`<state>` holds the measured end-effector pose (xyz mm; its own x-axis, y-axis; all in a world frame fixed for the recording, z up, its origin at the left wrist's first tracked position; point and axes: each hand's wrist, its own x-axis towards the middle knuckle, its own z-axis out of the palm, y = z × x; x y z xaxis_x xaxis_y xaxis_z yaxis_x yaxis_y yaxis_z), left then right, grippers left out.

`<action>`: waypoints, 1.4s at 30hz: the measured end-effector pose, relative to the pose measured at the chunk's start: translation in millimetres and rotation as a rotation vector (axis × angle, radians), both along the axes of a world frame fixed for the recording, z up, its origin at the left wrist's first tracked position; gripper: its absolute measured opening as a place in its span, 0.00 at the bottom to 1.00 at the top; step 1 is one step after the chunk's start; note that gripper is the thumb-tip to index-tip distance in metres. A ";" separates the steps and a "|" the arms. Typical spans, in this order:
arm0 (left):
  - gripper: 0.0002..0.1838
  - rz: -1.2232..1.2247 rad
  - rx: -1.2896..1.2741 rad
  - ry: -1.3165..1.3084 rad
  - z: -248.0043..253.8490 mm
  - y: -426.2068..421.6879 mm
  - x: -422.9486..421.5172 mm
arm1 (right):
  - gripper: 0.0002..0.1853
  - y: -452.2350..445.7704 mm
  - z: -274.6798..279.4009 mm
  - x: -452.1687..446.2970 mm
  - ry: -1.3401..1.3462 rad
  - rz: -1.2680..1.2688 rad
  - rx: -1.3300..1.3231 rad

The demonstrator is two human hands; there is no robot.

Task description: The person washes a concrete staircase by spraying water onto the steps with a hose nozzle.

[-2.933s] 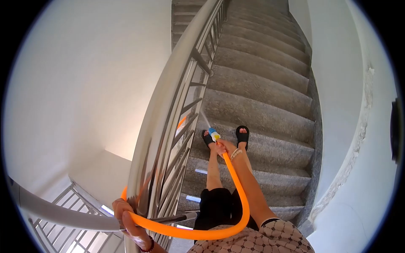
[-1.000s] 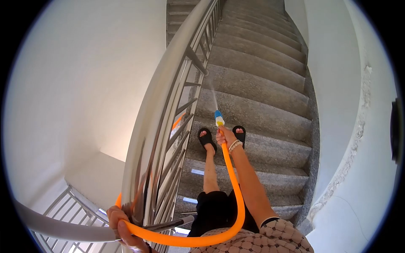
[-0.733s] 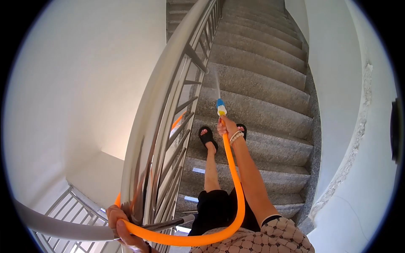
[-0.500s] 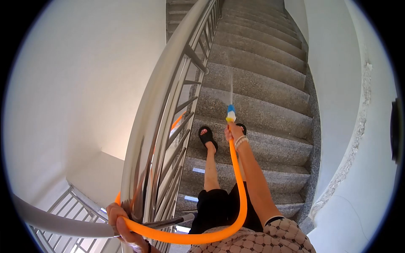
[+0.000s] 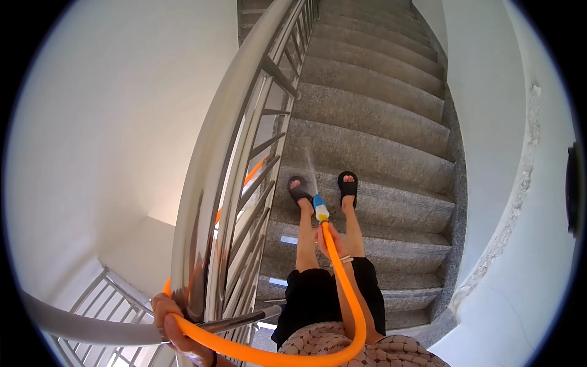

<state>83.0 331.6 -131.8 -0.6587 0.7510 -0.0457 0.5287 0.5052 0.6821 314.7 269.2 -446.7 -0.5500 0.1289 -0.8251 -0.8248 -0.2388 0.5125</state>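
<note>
My right hand (image 5: pixel 332 240) is wrapped round the end of an orange hose (image 5: pixel 347 281), just behind its blue, white and yellow nozzle (image 5: pixel 320 209). A thin spray of water leaves the nozzle toward the stone step by my left sandal (image 5: pixel 299 188). At the lower left, my left hand (image 5: pixel 173 324) closes on the hose beside the metal handrail (image 5: pixel 211 147). Between both hands the hose hangs in a wide loop across my body. Part of it also shows behind the railing bars.
Grey speckled stone stairs (image 5: pixel 373 144) run up ahead, with my feet on one step. A white wall (image 5: pixel 489 122) with a chipped strip borders the right side. A lower railing (image 5: pixel 101 306) shows at the bottom left.
My right hand has drawn the nozzle back toward my body and slightly left, and the spray now slants left. My right sandal has come into full view. The left hand stays by the rail.
</note>
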 end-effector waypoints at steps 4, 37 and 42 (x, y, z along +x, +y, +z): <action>0.14 -0.018 -0.021 0.013 -1.7 0.6 0.5 | 0.13 7.9 23.8 4.0 0.066 -0.215 0.036; 0.14 -0.125 -0.019 0.050 -3.9 -4.3 -9.2 | 0.12 122.2 -39.1 -109.6 0.300 0.277 0.186; 0.15 -0.124 0.009 0.059 -5.5 -12.3 -20.4 | 0.13 129.4 -54.9 -117.9 0.326 0.205 0.286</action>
